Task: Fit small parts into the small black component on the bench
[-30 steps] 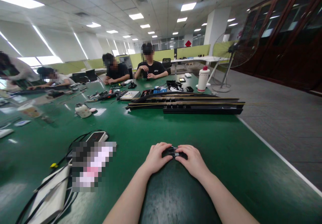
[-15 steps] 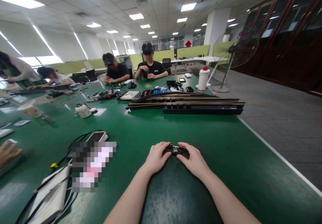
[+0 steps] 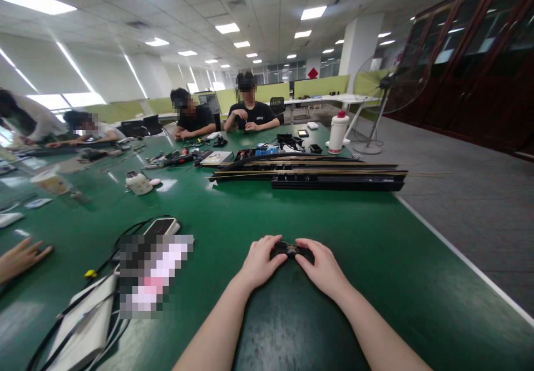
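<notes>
We hold a small black part at the near middle of the green tabletop. Our left hand grips its left end, fingers curled over the far side and thumb along the near side; our right hand grips the right end the same way. A little metallic detail shows between our fingertips, too small to name. We cannot tell whether the part touches the surface. Off to our left lie a white-edged device and a white slab crossed by cables, with a co-worker's hand beyond them. Farther ahead, thin brass-coloured rods lie along long black strips, near a white bottle with a red cap.
</notes>
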Demonstrator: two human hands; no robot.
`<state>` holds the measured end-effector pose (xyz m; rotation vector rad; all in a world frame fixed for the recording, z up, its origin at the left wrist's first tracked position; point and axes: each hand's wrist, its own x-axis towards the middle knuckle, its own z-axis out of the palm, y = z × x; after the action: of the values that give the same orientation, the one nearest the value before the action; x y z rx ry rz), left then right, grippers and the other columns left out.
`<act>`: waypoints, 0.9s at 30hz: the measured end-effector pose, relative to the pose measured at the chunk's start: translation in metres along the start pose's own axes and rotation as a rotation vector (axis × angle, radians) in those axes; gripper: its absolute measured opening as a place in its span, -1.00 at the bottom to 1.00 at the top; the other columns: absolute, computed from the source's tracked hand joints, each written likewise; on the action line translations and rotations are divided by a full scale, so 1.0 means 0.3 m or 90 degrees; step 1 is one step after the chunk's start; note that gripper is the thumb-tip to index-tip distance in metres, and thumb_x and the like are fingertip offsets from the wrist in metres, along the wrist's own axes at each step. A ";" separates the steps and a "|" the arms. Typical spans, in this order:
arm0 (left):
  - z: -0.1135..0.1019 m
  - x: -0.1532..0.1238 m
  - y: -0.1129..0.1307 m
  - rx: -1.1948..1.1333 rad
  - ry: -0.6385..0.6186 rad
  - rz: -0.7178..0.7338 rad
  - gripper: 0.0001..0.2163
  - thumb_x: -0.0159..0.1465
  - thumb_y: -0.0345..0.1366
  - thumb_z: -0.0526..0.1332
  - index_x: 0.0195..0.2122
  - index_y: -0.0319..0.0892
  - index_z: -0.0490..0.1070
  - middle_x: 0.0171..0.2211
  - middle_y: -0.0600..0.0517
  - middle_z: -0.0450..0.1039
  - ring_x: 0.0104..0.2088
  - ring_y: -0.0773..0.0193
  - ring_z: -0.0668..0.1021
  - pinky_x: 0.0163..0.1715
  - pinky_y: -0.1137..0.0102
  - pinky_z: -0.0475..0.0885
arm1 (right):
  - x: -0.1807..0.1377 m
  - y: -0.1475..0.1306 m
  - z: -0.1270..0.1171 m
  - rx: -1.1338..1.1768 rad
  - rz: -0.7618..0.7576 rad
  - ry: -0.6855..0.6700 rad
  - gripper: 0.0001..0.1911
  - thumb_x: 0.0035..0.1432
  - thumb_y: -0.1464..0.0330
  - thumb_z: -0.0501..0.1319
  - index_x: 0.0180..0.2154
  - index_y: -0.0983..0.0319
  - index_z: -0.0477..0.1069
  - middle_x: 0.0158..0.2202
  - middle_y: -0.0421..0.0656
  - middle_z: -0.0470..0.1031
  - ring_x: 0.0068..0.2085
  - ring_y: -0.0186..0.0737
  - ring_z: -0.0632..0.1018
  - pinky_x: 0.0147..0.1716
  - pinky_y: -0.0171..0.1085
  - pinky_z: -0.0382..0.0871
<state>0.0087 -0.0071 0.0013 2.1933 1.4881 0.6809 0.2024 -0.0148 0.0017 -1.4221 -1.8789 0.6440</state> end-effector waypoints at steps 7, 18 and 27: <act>-0.003 0.000 -0.003 -0.003 -0.018 0.007 -0.54 0.15 -0.21 0.28 0.09 -0.08 0.29 0.00 -0.04 0.37 0.02 0.08 0.40 0.00 0.21 0.25 | -0.009 -0.009 -0.005 -0.024 -0.047 -0.015 -0.67 0.01 0.29 0.24 -0.12 0.12 0.45 -0.08 -0.12 0.53 -0.01 -0.06 0.47 0.04 -0.03 0.24; -0.014 -0.004 0.005 -0.001 -0.026 0.036 -0.63 0.14 -0.24 0.31 -0.01 -0.05 0.35 -0.08 0.01 0.44 -0.05 0.11 0.43 -0.06 0.24 0.26 | -0.015 -0.009 -0.003 -0.054 -0.049 -0.043 -0.77 -0.03 0.32 0.28 -0.23 0.06 0.50 -0.08 -0.16 0.53 0.04 -0.03 0.43 0.08 0.04 0.15; -0.012 -0.005 -0.003 -0.013 -0.026 0.047 -0.55 0.11 -0.24 0.32 0.05 -0.04 0.31 -0.07 0.02 0.44 -0.04 0.11 0.43 -0.03 0.23 0.25 | -0.018 -0.007 0.002 -0.036 -0.066 -0.040 -0.80 -0.04 0.34 0.29 -0.27 0.09 0.49 -0.09 -0.15 0.53 0.02 -0.03 0.44 0.06 0.03 0.16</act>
<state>0.0055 -0.0080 0.0036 2.2427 1.3792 0.6684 0.2016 -0.0204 0.0016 -1.3430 -2.0205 0.5954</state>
